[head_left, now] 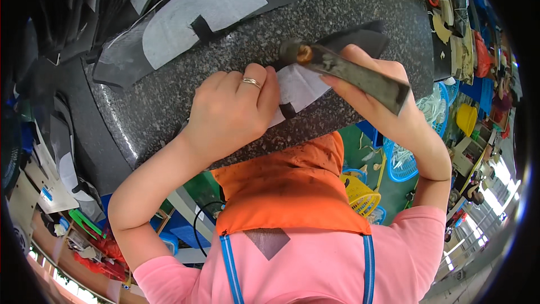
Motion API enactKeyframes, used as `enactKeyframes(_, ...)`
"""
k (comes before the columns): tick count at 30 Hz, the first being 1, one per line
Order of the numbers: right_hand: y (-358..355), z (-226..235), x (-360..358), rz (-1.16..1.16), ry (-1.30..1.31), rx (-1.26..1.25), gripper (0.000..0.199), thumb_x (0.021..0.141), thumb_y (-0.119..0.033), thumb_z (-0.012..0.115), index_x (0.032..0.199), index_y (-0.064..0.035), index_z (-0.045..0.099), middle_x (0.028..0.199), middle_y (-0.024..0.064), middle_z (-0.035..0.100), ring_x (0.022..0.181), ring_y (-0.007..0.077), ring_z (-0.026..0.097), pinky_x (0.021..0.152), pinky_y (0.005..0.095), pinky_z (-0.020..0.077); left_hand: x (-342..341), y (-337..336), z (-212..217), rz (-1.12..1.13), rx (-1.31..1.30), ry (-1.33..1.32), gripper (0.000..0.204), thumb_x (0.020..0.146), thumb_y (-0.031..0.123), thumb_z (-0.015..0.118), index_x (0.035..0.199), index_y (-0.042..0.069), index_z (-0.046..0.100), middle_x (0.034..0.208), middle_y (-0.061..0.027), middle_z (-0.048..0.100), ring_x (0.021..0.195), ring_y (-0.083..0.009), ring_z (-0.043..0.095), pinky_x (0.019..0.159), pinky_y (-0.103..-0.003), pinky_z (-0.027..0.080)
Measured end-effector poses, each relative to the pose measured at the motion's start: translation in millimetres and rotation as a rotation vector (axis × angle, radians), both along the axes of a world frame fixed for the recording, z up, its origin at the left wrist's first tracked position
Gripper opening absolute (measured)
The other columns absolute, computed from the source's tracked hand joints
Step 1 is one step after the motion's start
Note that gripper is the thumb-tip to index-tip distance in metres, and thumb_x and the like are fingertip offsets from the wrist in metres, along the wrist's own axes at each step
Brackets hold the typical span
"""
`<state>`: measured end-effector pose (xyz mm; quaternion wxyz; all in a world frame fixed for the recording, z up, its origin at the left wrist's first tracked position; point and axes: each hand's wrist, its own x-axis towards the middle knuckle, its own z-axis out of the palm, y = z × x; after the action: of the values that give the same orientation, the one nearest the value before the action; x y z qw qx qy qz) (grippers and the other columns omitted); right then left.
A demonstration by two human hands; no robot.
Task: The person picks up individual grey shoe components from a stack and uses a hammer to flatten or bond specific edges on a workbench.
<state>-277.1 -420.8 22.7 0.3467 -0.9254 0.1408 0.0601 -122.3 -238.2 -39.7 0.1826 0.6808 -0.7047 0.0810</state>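
My right hand is closed around a hammer, its handle mostly hidden. The steel hammer head, with a round face and a broad flat end, is slightly blurred above the work. Under it lies a dark, curved sheet piece with a white backing patch and a short black strip. My left hand, a ring on one finger, rests on the left end of this piece, fingers curled and pressed together at its edge. What the fingertips pinch is hidden.
A speckled dark stone worktop carries the work. Similar black pieces with white patches lie stacked at the far left. Blue baskets and a yellow basket stand below on the right. An orange apron hangs against the worktop's near edge.
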Motion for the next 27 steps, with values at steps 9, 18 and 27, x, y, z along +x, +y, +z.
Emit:
enactKeyframes(9,26.9,-10.7,8.5,-0.005,-0.098,-0.227,0.023,0.087,-0.024,0.066,0.083,-0.0074,0.051,0.064,0.0111,0.058,0.059,0.0331,0.061,0.047,0.0406,0.0455,15.5,29.4,-0.3,0.047,0.025,0.467,0.022,0.069,0.003,0.074,0.089,0.005,0.065,0.085,-0.0067,0.062,0.069,-0.0257,0.061,0.058,-0.035,0.049)
enactKeyframes(18,44.2,-7.2,19.1,0.197,0.029,-0.336,0.023,0.087,-0.027,0.065,0.081,-0.0093,0.052,0.06,0.0066,0.054,0.05,0.0242,0.06,0.042,0.0386,0.0451,22.7,51.3,-3.1,0.067,0.026,0.556,0.019,0.069,0.004,0.072,0.087,0.005,0.064,0.083,-0.0055,0.061,0.066,-0.0239,0.06,0.056,-0.035,0.047)
enactKeyframes(27,55.3,0.0,29.0,0.293,-0.079,-0.236,0.037,0.088,-0.025,0.06,0.124,-0.028,0.059,0.07,0.0013,0.042,0.044,0.0169,0.054,0.039,0.0334,0.0437,18.5,74.0,2.3,0.061,0.078,0.4,0.02,0.068,0.003,0.067,0.087,0.008,0.064,0.084,-0.0046,0.061,0.07,-0.0251,0.06,0.06,-0.038,0.049)
